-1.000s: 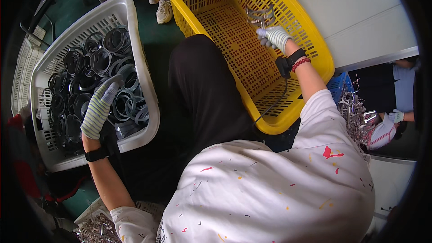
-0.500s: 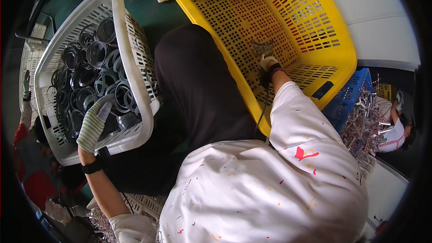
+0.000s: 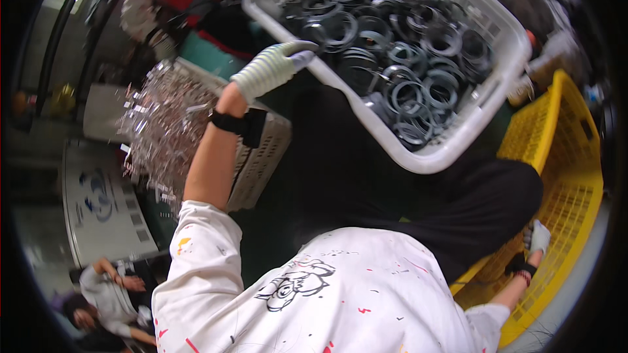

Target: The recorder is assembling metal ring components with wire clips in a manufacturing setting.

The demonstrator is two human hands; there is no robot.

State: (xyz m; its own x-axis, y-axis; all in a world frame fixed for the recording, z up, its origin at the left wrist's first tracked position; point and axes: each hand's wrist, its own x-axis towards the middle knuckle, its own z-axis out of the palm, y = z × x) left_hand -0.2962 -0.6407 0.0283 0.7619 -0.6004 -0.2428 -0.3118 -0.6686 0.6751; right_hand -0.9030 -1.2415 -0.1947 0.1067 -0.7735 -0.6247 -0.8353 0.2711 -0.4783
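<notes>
My left hand [image 3: 275, 70], in a striped pale glove, is at the left rim of a white plastic crate [image 3: 418, 162]. Its fingers are stretched out, and nothing shows in them. Many round grey metal rings [image 3: 399, 59] lie in a loose heap in that crate, several of them on edge. Down at the right, my right hand [image 3: 539, 238], gloved too, reaches into a yellow slotted basket [image 3: 579, 163]. Its fingers are small and blurred there, so what they hold, if anything, cannot be made out.
A heap of thin shiny metal pieces [image 3: 167, 134] rises from a pale crate [image 3: 268, 150] left of my legs. Another person [image 3: 108, 297] sits at the lower left. A co-worker's gloved hand [image 3: 140, 18] shows at the upper left. My dark-trousered legs lie between crate and basket.
The view has swung left, bringing the white crate to the top middle. My left hand has gone from above the rings to the rim. Metal ring pieces seen at my right hand no longer show.
</notes>
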